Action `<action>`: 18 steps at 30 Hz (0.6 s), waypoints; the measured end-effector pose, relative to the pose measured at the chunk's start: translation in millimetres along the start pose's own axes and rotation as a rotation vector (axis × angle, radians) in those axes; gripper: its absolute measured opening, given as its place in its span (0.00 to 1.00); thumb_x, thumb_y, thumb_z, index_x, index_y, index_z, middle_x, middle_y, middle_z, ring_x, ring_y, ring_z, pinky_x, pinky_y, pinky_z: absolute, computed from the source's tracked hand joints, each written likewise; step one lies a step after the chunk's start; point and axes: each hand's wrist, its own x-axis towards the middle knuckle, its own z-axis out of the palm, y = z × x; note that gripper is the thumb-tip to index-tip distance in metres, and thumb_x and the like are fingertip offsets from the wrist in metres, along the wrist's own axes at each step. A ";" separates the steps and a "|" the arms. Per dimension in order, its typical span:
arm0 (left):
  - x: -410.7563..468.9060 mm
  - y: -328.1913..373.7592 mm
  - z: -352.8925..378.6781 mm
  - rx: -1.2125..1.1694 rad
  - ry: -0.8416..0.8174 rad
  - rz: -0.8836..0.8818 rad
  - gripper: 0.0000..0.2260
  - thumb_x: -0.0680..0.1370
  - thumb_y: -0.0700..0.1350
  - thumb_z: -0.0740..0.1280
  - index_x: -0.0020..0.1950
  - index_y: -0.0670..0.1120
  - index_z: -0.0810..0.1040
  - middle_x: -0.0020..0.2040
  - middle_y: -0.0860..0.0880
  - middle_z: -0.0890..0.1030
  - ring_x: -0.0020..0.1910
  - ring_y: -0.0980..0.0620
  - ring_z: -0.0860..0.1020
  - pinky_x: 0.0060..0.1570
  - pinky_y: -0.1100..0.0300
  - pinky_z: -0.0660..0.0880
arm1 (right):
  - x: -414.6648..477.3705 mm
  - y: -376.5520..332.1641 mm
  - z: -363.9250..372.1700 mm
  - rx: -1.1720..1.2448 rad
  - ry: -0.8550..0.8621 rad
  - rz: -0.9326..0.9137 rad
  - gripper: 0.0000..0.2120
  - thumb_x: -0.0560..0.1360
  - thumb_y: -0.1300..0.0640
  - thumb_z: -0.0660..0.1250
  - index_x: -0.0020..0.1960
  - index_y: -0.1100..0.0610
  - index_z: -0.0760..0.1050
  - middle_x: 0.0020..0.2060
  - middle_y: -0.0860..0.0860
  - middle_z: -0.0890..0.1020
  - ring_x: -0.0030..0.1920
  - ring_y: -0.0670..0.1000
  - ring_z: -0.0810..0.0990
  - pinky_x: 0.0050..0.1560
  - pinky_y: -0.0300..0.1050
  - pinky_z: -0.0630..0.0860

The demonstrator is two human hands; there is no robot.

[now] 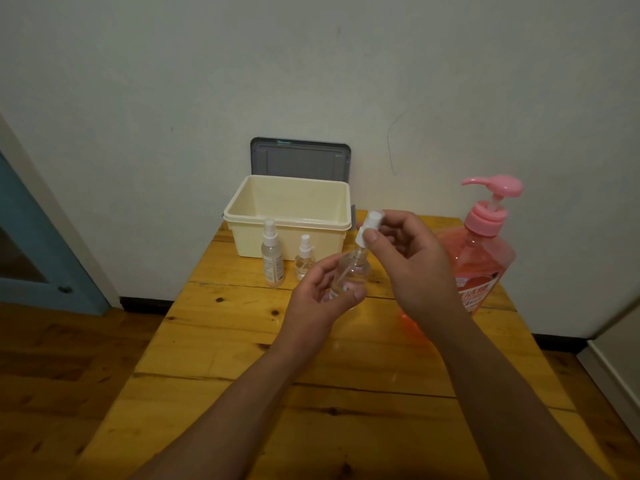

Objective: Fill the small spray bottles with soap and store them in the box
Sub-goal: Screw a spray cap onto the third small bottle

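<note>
My left hand (320,292) grips a small clear spray bottle (349,277) above the table. My right hand (412,261) pinches its white spray head (367,228), which is lifted just above the neck with its thin tube still inside the bottle. A tall clear spray bottle (272,254) and a short one (304,258) stand in front of the cream box (287,216), which is open and looks empty. The large pink soap pump bottle (485,251) stands at the right, behind my right hand.
The box's grey lid (300,157) leans upright against the wall behind it. The wooden table (311,375) runs toward me, its far edge against the white wall. A blue door (31,258) is at the left, wooden floor below it.
</note>
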 end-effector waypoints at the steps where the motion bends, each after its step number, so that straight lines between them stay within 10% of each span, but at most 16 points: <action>1: 0.3 0.4 0.5 -0.005 0.001 0.005 0.21 0.74 0.36 0.70 0.66 0.47 0.73 0.59 0.49 0.82 0.57 0.55 0.81 0.52 0.62 0.78 | 0.2 1.0 0.1 0.001 -0.004 0.000 0.07 0.76 0.63 0.67 0.53 0.54 0.76 0.42 0.47 0.80 0.41 0.37 0.78 0.42 0.30 0.74; 18: 0.9 0.4 -0.6 0.008 -0.002 0.021 0.22 0.75 0.36 0.70 0.68 0.48 0.74 0.60 0.50 0.82 0.60 0.54 0.80 0.56 0.58 0.78 | -1.2 11.7 0.4 0.003 -0.094 0.049 0.08 0.74 0.62 0.71 0.49 0.51 0.75 0.41 0.48 0.80 0.43 0.45 0.79 0.48 0.42 0.78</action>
